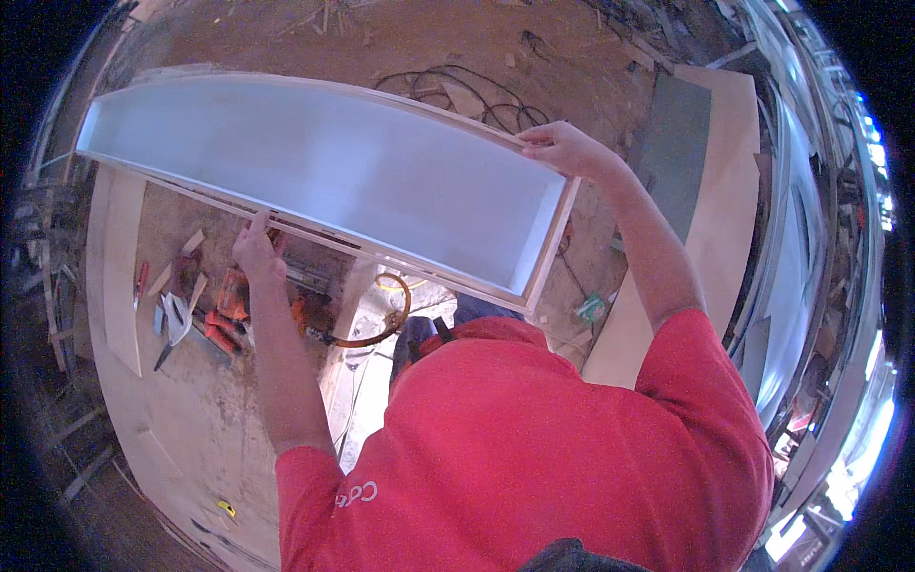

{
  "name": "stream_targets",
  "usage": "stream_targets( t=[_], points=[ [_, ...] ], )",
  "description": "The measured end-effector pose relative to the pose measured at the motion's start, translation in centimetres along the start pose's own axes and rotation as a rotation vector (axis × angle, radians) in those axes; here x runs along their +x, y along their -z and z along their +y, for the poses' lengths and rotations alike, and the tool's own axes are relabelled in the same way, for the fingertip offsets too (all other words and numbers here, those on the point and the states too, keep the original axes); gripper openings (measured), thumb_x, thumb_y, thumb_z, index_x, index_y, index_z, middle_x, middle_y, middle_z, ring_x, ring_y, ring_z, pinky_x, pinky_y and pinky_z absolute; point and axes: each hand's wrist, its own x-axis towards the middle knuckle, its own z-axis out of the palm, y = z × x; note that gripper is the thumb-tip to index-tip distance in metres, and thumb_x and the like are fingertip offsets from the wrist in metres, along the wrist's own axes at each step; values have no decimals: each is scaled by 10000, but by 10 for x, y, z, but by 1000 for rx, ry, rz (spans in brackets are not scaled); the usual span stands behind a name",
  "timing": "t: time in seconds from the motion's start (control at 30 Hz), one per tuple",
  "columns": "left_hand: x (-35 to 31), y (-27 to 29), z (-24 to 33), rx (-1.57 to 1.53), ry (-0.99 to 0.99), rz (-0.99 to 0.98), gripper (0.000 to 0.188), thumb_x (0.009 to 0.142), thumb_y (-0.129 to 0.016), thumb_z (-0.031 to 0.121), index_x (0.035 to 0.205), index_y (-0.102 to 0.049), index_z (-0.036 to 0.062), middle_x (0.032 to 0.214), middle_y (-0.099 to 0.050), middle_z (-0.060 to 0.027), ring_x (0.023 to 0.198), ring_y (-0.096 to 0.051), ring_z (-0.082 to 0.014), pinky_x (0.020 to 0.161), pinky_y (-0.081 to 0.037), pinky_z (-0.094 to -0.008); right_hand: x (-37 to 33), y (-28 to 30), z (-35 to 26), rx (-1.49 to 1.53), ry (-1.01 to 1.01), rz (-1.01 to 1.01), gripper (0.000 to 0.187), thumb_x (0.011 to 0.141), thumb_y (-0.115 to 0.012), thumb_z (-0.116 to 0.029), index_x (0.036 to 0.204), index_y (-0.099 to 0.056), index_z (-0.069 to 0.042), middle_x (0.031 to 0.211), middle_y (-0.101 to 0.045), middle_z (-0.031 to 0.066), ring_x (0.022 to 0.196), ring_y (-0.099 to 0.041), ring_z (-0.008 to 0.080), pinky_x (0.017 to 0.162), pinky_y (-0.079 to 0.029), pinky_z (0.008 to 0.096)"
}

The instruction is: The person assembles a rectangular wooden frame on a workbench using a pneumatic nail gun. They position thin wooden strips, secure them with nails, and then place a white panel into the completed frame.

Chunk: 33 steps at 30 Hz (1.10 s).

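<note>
A long, shallow panel with a pale wooden frame and a smooth bluish-white inside (324, 172) spans the view from the far left to the middle right. My left hand (258, 250) grips its near long edge, fingers curled around the frame. At the far right corner, my right hand (562, 148) holds the far edge between thumb and fingers. The panel hangs over the workbench, and part of the bench beneath is hidden by it.
On the bench (200, 410) at left lie an orange power tool (233, 294), red-handled pliers (221, 334), a white-and-dark cutting tool (176, 319) and a yellow tape measure (226, 508). An orange hose (405, 305) curls nearby. Dark cable (453, 86) lies coiled on the floor beyond. Boards (710, 191) stand at right.
</note>
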Motion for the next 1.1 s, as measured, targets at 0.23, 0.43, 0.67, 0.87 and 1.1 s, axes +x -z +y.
stream_targets(
  t=[0.23, 0.43, 0.67, 0.87, 1.1],
  points=[
    [21, 21, -7, -14, -8, -34, 162, 890, -751, 153, 1003, -659, 80, 951, -695, -39, 794, -701, -192, 597, -581, -347, -59, 12, 17, 365, -243, 3, 532, 907, -773, -242, 1383, -655, -36, 1165, -739, 54, 1002, -684, 171, 894, -561, 361],
    [11, 7, -2, 5, -7, -61, 148, 896, -747, 146, 994, -666, 71, 961, -686, -53, 848, -687, -199, 639, -585, -365, -91, -3, 61, 664, -125, 61, 598, 884, -805, -209, 1420, -612, -27, 1218, -713, 50, 1031, -679, 136, 907, -572, 326],
    [16, 26, -1, -38, 46, -57, 185, 923, -743, 144, 1062, -683, 38, 986, -660, -65, 852, -672, -217, 684, -585, -380, -92, -15, 55, 760, -87, 90, 616, 882, -818, -204, 1414, -601, 17, 1216, -711, 63, 1043, -676, 130, 978, -547, 326],
    [14, 20, 4, -4, 70, -137, 177, 943, -739, 134, 1087, -679, 50, 991, -670, -57, 916, -666, -209, 774, -586, -380, -100, -22, 58, 705, -43, 183, 625, 892, -815, -216, 1431, -591, 6, 1217, -707, 60, 1081, -668, 149, 1005, -536, 336],
    [13, 28, -1, -60, 39, -175, 213, 959, -740, 131, 1141, -667, 48, 1065, -685, -59, 975, -663, -197, 812, -589, -374, -103, -42, 55, 734, -18, 249, 761, 857, -856, -216, 1509, -507, -33, 1362, -628, 80, 1085, -669, 171, 1004, -546, 356]
  ],
)
